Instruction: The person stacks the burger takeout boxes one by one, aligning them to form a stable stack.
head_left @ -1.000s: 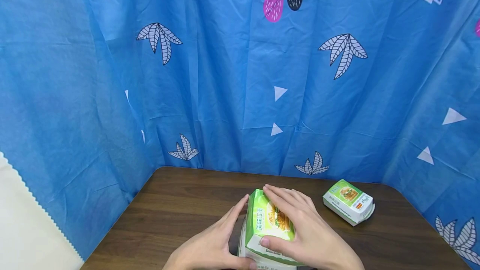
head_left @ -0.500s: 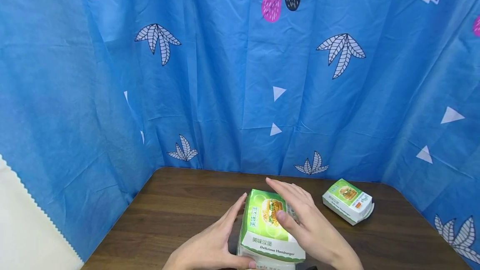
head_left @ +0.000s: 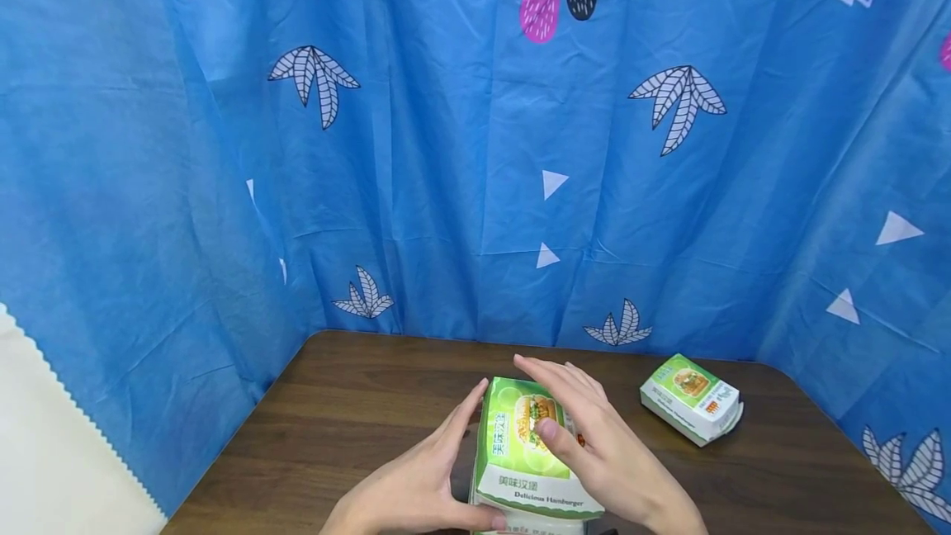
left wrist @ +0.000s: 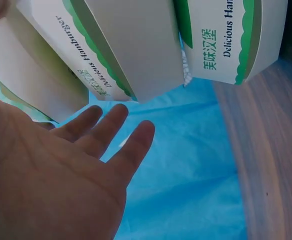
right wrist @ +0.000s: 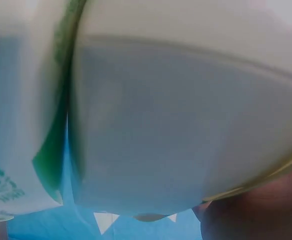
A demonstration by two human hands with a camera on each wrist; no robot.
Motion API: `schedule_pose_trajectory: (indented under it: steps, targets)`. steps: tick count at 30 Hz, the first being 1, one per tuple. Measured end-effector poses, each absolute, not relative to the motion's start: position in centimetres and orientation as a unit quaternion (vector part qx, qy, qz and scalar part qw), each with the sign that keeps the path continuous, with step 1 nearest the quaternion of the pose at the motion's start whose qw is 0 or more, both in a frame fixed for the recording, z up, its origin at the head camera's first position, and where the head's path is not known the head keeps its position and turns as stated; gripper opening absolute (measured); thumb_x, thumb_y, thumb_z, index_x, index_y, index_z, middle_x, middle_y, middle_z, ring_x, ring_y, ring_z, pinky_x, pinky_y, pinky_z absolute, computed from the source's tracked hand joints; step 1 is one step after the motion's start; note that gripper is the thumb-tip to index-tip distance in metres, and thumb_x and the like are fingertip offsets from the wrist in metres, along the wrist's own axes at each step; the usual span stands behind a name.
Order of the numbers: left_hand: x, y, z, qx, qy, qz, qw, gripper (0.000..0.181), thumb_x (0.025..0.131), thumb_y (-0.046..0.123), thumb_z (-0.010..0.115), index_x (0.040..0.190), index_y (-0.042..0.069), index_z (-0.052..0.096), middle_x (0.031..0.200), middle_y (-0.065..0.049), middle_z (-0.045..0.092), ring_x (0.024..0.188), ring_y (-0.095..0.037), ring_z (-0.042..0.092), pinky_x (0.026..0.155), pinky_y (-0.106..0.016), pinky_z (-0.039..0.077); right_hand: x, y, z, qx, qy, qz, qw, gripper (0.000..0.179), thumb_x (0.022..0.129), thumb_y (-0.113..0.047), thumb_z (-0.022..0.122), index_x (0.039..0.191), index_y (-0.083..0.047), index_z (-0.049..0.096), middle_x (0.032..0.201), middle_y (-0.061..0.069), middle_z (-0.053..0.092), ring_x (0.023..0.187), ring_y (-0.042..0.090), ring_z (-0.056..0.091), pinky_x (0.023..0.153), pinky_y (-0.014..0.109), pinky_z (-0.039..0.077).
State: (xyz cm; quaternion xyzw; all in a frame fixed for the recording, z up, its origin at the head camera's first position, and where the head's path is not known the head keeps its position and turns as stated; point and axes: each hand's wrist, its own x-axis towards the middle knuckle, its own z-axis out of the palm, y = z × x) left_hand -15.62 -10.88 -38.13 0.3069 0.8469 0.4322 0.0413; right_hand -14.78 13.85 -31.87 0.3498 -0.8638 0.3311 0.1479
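Observation:
A green-and-white hamburger box (head_left: pixel 523 469) tops a stack in front of me, its lid slightly tilted. Part of a second hamburger box (head_left: pixel 538 523) shows below it. Seen sideways in the left wrist view, the stack has a middle box (left wrist: pixel 131 45) and a bottom box (left wrist: pixel 226 35) near the wood. My left hand (head_left: pixel 416 469) lies along the stack's left side, index finger straight toward the back, thumb at the lower box's front. Its other fingers stand spread, apart from the boxes. My right hand (head_left: pixel 617 448) hovers over the top box's right side, fingers straight, thumb over the lid.
Another hamburger box (head_left: pixel 691 399) lies at the back right of the dark wooden table (head_left: pixel 357 403). A blue patterned curtain (head_left: pixel 446 188) hangs behind and along both sides. White cloth (head_left: pixel 52 452) shows at the left.
My right hand has let go of the top box, which has settled and turned more squarely onto the stack. That hand now hovers slightly farther left over it. The left hand has barely moved.

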Motion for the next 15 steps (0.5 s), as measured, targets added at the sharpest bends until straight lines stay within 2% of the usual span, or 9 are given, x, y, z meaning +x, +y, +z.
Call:
schedule_pose_trajectory:
  steps: [10,15]
  targets:
    - [-16.01,-10.85,-38.63,0.330,0.835,0.439,0.045,0.127,0.069,0.055,0.081,0.151,0.038,-0.015,0.150,0.017,0.026,0.130,-0.007,0.038,0.108,-0.030,0.038,-14.55,13.49,-31.84,0.358,-0.857,0.339,0.152,0.057,0.099,-0.019,0.052,0.148,-0.038,0.031,0.148,-0.015,0.038,0.139,0.018,0.030,0.101,0.060,0.032]
    - [-16.02,-10.65,-38.68,0.321,0.833,0.446,0.052,0.130,0.067,0.055,0.082,0.150,0.039,-0.017,0.151,0.017,0.025,0.129,-0.006,0.039,0.107,-0.028,0.038,-14.56,13.43,-31.91,0.361,-0.855,0.337,0.155,0.057,0.098,-0.019,0.053,0.148,-0.037,0.032,0.148,-0.015,0.038,0.139,0.020,0.030,0.103,0.058,0.030]
